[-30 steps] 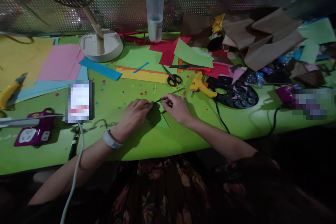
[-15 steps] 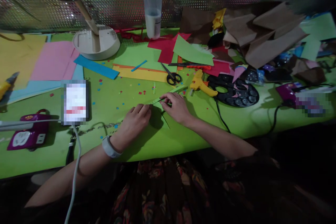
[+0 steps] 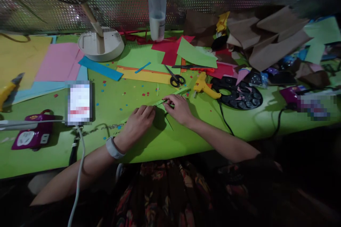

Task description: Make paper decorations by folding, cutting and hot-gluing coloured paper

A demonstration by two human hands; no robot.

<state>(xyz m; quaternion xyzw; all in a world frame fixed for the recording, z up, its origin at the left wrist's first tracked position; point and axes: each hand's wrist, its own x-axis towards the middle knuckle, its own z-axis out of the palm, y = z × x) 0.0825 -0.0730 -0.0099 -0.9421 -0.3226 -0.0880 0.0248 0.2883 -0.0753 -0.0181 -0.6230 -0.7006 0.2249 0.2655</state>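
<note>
My left hand [image 3: 140, 122], with a pale band at its wrist, rests on the green tabletop, fingers pressed together over one end of a narrow green paper strip [image 3: 159, 103]. Just right of it, my right hand [image 3: 179, 109] is closed in a pinch at the same strip. A thin dark object shows at its thumb and fingertips; its kind is unclear. One thin sliver [image 3: 169, 124] points down toward me below the fingers. Beyond the right hand lie black-handled scissors [image 3: 177, 79] and a yellow glue gun [image 3: 205, 86].
A fan base [image 3: 113, 44] and a bottle [image 3: 157, 25] stand at the back. A phone [image 3: 79, 103] and purple box [image 3: 34, 131] lie left, with a white cable [image 3: 80, 170] over my forearm. A black palette [image 3: 239, 94] and brown paper [image 3: 277, 39] are at right.
The view has shifted slightly, so things at the left appear a little further right. Both hands keep nearly the same pose at the green strip.
</note>
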